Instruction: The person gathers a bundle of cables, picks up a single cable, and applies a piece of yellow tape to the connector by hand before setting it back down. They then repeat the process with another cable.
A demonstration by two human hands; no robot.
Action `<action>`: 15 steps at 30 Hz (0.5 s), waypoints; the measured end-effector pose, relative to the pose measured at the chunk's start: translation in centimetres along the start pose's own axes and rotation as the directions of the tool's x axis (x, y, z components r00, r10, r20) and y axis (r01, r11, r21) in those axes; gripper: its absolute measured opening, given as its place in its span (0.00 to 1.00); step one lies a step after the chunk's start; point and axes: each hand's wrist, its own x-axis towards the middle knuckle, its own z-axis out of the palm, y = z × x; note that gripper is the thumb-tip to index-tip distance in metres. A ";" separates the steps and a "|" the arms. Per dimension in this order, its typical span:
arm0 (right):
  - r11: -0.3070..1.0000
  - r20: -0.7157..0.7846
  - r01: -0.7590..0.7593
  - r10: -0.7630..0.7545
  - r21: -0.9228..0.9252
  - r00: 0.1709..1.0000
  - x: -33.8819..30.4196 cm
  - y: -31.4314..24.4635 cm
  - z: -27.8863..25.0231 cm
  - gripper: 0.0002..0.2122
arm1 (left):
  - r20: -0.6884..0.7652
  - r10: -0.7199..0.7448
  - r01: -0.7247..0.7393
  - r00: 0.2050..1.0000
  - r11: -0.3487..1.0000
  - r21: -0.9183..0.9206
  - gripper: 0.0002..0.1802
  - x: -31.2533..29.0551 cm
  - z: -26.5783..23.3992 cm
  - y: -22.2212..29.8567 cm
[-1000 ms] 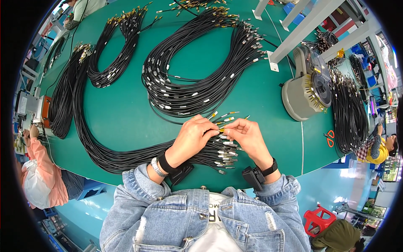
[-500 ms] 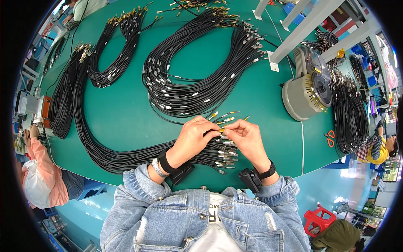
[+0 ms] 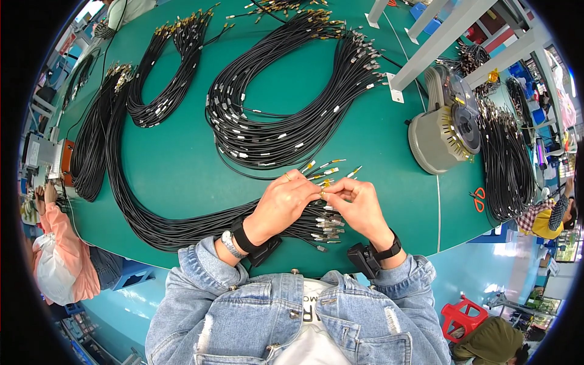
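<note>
My left hand (image 3: 281, 202) and my right hand (image 3: 360, 208) meet fingertip to fingertip over the connector ends of a black cable bundle (image 3: 182, 227). Both are closed in a pinch on one cable end with a bit of yellow tape (image 3: 322, 193), mostly covered by the fingers. Just beyond them, several loose cable ends (image 3: 332, 171) with yellow wraps fan out on the green table. White-labelled metal connectors (image 3: 328, 229) lie beneath and between my hands. The bundle curves left from there and up along the table.
A large looped cable bundle (image 3: 261, 143) lies ahead, with a smaller loop (image 3: 159, 103) left of it. To the right stand a grey round tape dispenser (image 3: 447, 128), orange-handled scissors (image 3: 479, 199), another cable bundle (image 3: 506, 164) and grey metal posts (image 3: 435, 48). Co-workers sit at both sides.
My fingertips have drawn together and dipped slightly, covering more of the yellow tape. At the far right, a co-worker in yellow has shifted posture.
</note>
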 end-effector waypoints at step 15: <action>0.963 0.136 -0.148 0.119 0.225 0.984 0.5 0.3 -1.0 0.04 | 0.048 -0.010 0.008 0.999 1.000 0.029 0.06 -0.1 0.2 0.5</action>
